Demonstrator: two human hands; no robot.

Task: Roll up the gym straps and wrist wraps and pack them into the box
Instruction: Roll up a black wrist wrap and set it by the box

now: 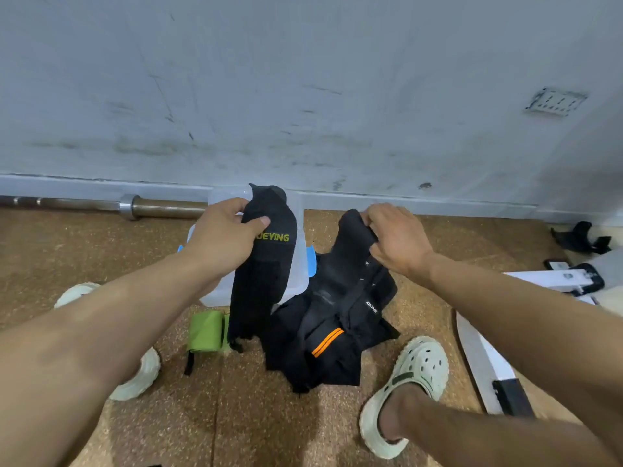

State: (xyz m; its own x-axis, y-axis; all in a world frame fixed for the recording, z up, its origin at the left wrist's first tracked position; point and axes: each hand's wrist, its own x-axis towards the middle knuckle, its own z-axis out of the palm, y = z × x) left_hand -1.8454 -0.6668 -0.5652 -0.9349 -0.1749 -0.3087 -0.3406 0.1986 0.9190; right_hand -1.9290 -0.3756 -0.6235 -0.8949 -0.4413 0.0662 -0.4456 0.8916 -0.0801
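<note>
My left hand [226, 230] pinches the top of a black wrist wrap [266, 274] with yellow lettering, which hangs down in front of a clear plastic box [298, 210] on the floor. My right hand [394, 237] grips the upper end of another black strap [350, 251], lifting it from a heap of black straps [323, 335], one with orange stripes. A rolled green wrap [205, 330] lies on the floor left of the heap. The box is mostly hidden behind the hanging wrap and my left hand.
A barbell [101, 205] lies along the grey wall. My feet in pale clogs [414, 375] stand either side of the heap on the cork floor. White bench parts [485, 358] lie at the right, with more black gear [580, 237] near the wall.
</note>
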